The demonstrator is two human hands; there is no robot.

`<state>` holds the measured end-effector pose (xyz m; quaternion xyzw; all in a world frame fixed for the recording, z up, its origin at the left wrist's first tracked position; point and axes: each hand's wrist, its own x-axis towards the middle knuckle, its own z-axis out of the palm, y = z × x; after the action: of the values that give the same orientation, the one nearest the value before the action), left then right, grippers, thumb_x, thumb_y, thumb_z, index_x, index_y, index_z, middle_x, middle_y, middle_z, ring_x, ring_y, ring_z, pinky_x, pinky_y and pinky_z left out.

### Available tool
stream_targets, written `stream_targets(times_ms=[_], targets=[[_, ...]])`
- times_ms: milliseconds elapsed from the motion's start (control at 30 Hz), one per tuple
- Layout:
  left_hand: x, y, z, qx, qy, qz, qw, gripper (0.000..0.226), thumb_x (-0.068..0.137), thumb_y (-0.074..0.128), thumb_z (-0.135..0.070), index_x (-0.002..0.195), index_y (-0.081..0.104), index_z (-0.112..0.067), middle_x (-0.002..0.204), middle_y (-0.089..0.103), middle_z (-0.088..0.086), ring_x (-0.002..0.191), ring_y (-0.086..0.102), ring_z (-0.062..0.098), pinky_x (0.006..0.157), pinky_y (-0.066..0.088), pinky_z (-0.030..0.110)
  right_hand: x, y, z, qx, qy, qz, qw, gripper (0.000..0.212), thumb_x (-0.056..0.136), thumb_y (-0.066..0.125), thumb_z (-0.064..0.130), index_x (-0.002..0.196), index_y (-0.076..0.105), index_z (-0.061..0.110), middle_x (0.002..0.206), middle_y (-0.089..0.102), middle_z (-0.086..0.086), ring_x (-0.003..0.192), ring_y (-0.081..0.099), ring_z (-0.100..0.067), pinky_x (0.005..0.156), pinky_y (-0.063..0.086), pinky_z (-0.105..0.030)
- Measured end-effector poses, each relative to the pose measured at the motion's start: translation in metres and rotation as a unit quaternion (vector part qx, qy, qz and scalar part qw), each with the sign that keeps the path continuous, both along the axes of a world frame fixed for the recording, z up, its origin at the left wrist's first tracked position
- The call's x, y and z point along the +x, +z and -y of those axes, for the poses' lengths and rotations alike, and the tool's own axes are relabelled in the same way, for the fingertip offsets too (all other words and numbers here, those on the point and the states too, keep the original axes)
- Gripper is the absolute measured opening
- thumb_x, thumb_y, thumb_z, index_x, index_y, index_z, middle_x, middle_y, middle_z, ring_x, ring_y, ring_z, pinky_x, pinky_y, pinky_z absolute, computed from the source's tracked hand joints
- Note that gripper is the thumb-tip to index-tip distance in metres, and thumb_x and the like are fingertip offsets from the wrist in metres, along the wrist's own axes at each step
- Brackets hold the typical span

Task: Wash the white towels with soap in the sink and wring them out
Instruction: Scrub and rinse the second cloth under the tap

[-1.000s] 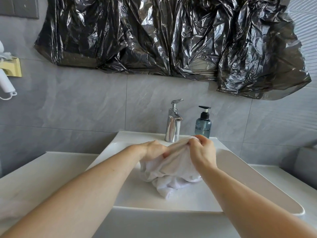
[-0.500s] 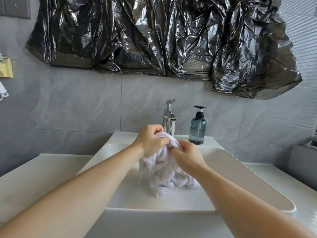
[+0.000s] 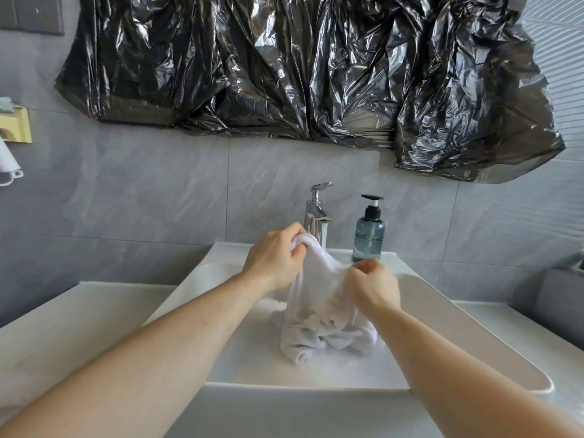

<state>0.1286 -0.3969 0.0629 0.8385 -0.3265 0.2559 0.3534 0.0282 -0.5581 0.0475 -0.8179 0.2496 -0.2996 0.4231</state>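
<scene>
At the far left a yellow holder (image 3: 15,124) hangs on the wall, well away from our work. Our left hand (image 3: 273,259) is curled round the top fold of the towel (image 3: 319,314), lifting it just in front of the faucet (image 3: 316,216). The towel hangs from there down into the sink (image 3: 474,343), its lower part bunched on the basin floor. Our right hand (image 3: 373,287) pinches a nearer fold of the same towel, lower than the left, with the soap bottle (image 3: 368,235) standing just behind it on the back ledge.

We judge this to be the scrubbing step. To do it well, we keep both grips firm and close together, rub the two folds against each other, then shift our hold along the cloth so every part gets worked. We keep the towel over the basin so drips stay inside. No water runs from the faucet that we can see, and we cannot tell how soapy the cloth is.
</scene>
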Motion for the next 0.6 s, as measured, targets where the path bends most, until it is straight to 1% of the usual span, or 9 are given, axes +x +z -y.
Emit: stream_targets(times_ms=[100,133,200,300,367,433,500,533,600], targets=[[-0.004,0.000,0.007,-0.033,-0.035,0.043,0.998,0.007,0.093,0.058,-0.028,0.096,0.062,-0.034,0.087,0.067,-0.014,0.079,0.061,0.015,0.068,0.052,0.035,0.003,-0.008,-0.007,-0.021,0.126,-0.044,0.991,0.043,0.061,0.056,0.045,0.103,0.062,0.036,0.100,0.069,0.019,0.095,0.067,-0.014,0.093,0.051,-0.038],[-0.003,-0.001,0.008,-0.038,-0.040,0.047,0.997,0.006,0.091,0.062,-0.030,0.096,0.063,-0.034,0.087,0.068,-0.015,0.080,0.062,0.015,0.069,0.053,0.035,0.007,-0.011,-0.008,-0.026,0.143,-0.043,0.988,0.041,0.062,0.058,0.045,0.101,0.064,0.037,0.096,0.071,0.019,0.091,0.069,-0.013,0.090,0.053,-0.039],[-0.001,-0.001,0.008,-0.055,-0.039,0.028,0.997,0.014,0.088,0.072,-0.037,0.098,0.064,-0.033,0.089,0.069,-0.012,0.081,0.065,0.015,0.071,0.055,0.035,0.008,-0.009,-0.010,-0.044,0.131,-0.019,0.990,0.016,0.076,0.062,0.038,0.087,0.066,0.026,0.074,0.069,0.011,0.074,0.066,-0.017,0.073,0.053,-0.034],[0.007,-0.002,0.002,-0.072,-0.023,-0.037,0.996,0.039,0.076,0.087,-0.051,0.097,0.065,-0.028,0.085,0.067,-0.011,0.080,0.065,0.012,0.070,0.052,0.030,0.008,-0.004,-0.002,-0.030,0.060,0.053,0.996,0.023,0.094,0.055,0.022,0.072,0.056,0.014,0.063,0.054,0.002,0.063,0.049,-0.020,0.057,0.039,-0.032],[0.013,-0.005,-0.003,-0.040,0.005,-0.078,0.996,0.037,0.079,0.085,-0.054,0.096,0.068,-0.027,0.083,0.066,-0.011,0.081,0.065,0.012,0.069,0.048,0.029,0.006,-0.001,0.003,-0.002,0.025,0.094,0.995,0.024,0.094,0.050,0.017,0.070,0.050,0.013,0.064,0.052,0.000,0.064,0.046,-0.022,0.056,0.035,-0.033],[0.019,-0.009,-0.008,0.013,0.030,-0.095,0.995,0.019,0.092,0.076,-0.045,0.092,0.071,-0.026,0.082,0.066,-0.011,0.084,0.066,0.018,0.068,0.044,0.028,0.003,0.001,0.003,0.024,0.004,0.109,0.994,0.025,0.093,0.047,0.015,0.069,0.046,0.013,0.064,0.048,-0.001,0.062,0.042,-0.022,0.055,0.033,-0.032],[0.021,-0.011,-0.012,0.050,0.024,-0.116,0.992,0.013,0.096,0.071,-0.040,0.092,0.072,-0.028,0.088,0.066,-0.010,0.087,0.063,0.019,0.072,0.046,0.030,0.001,0.003,0.001,0.034,0.007,0.111,0.993,0.026,0.093,0.046,0.016,0.067,0.041,0.015,0.062,0.041,0.001,0.060,0.037,-0.020,0.054,0.029,-0.031],[0.020,-0.012,-0.012,0.056,0.001,-0.141,0.988,0.013,0.095,0.072,-0.041,0.099,0.071,-0.029,0.095,0.065,-0.009,0.090,0.062,0.017,0.075,0.048,0.031,0.001,0.003,0.001,0.035,0.016,0.109,0.993,0.025,0.091,0.046,0.017,0.067,0.040,0.016,0.062,0.039,0.001,0.060,0.035,-0.021,0.054,0.029,-0.031],[0.015,-0.013,-0.007,0.064,-0.065,-0.219,0.971,0.032,0.089,0.076,-0.046,0.116,0.067,-0.033,0.113,0.063,-0.012,0.101,0.061,0.013,0.077,0.049,0.030,0.000,0.003,-0.004,0.031,0.041,0.110,0.993,0.022,0.087,0.047,0.021,0.067,0.039,0.016,0.062,0.035,0.002,0.060,0.033,-0.019,0.056,0.028,-0.032]])
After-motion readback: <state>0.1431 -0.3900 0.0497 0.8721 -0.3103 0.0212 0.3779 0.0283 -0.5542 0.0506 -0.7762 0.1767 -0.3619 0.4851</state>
